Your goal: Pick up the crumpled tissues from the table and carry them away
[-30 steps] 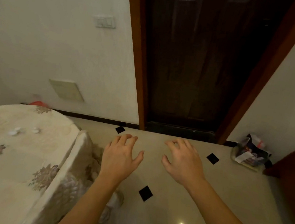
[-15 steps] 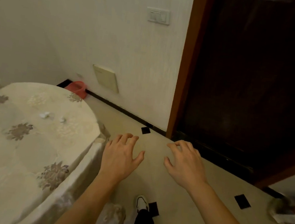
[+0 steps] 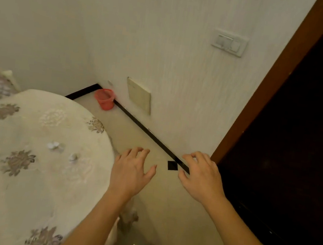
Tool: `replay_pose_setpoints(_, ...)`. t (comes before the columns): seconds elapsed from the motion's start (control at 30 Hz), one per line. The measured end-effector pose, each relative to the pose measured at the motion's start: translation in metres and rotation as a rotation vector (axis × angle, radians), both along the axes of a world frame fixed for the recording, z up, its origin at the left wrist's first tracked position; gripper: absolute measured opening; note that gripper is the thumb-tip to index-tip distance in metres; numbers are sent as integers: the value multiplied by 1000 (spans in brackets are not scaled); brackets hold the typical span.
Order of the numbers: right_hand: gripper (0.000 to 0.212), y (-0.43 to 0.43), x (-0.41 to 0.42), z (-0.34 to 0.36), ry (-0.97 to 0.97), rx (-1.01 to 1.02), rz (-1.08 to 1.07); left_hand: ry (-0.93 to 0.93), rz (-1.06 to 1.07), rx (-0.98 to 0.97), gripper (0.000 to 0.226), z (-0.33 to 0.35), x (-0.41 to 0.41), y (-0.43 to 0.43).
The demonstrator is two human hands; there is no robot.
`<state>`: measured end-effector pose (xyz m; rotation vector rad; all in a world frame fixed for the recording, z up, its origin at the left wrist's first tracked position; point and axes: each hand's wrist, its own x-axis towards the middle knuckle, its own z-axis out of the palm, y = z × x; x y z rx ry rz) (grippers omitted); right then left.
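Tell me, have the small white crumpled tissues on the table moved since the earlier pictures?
No. The small white crumpled tissues still lie just beyond and right of the same brown flower print on the cream tablecloth. Only the camera has turned.

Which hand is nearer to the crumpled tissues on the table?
Left. The left hand hovers just past the edge of the table, to the right of the crumpled tissues. The right hand is farther right, over the floor near the door.
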<state>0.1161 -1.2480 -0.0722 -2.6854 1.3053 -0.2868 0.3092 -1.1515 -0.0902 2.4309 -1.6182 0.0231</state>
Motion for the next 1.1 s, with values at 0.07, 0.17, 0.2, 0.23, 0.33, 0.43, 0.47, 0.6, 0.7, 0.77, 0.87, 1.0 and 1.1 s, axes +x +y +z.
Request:
replay_pose_setpoints(0.07, 42, -20, 20, -3, 3, 11, 23, 2, 27, 8, 61, -1, 17, -13)
replay_pose_setpoints(0.17, 44, -47, 47, -7, 35, 16, 71, 18, 78, 11, 61, -3, 39, -30)
replay_pose_setpoints(0.2, 45, -56, 55, -9, 34, 20, 87, 29, 95, 7, 60, -3, 46, -36)
replay_pose_setpoints(0.23, 45, -65, 64, -10, 30, 24, 104, 36, 110, 6, 59, -4, 53, -41)
replay_pose_setpoints(0.33, 45, -92, 92, -14, 21, 42, 171, 43, 167, 25, 59, -7, 73, -57)
replay_pose_setpoints(0.43, 44, -121, 123, -19, 23, 54, 236, 55, 236, 29, 58, -11, 94, -74)
replay_pose_setpoints(0.47, 44, -132, 134, -20, 20, 53, 258, 55, 261, 30, 58, -12, 101, -80)
replay_pose_setpoints(0.6, 40, -181, 180, -20, 3, 56, 345, 30, 363, 37, 58, -13, 132, -113)
replay_pose_setpoints(0.7, 42, -224, 215, -16, -9, 69, 441, 24, 460, 28, 56, -11, 154, -143)
replay_pose_setpoints(0.77, 43, -255, 236, -12, -16, 74, 503, 28, 525, 20, 54, -10, 165, -163)
replay_pose_setpoints(0.87, 41, -298, 264, -9, -29, 85, 579, 71, 640, 34, 53, -11, 176, -188)
replay_pose_setpoints(1.0, 40, -337, 300, -12, 0, 68, 694, 105, 788, 0, 50, -10, 186, -205)
replay_pose_setpoints(1.1, 39, -348, 329, -16, 7, 88, 783, 106, 888, -10, 47, -7, 189, -204)
